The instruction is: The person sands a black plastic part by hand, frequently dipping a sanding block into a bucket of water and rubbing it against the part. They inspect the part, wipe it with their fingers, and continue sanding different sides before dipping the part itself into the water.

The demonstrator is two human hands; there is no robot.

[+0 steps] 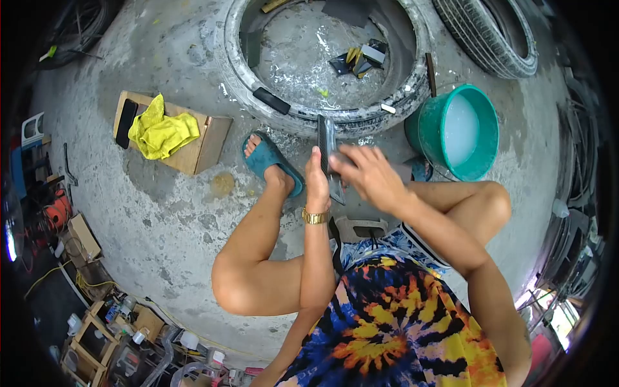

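My left hand (316, 182), with a gold watch at the wrist, grips a long narrow dark panel (329, 132) with a shiny grey face. The panel points away from me, its far end near the tire rim. My right hand (371, 173) is at the panel's right face, fingers bent and close together, slightly smeared by motion. Whatever lies under those fingers is hidden. Just beyond the panel, a large worn tire (296, 122) lies flat on the floor, with a black strip (271, 101) and a small white piece (388, 109) on its rim.
A green bucket (440, 129) of cloudy liquid stands at the right. On the left, a wooden box (209, 145) bears a yellow cloth (162, 129) and a black phone-like slab (126, 122). Dark and yellow scraps (361, 59) lie inside the tire. Another tire (480, 39) is at the upper right.
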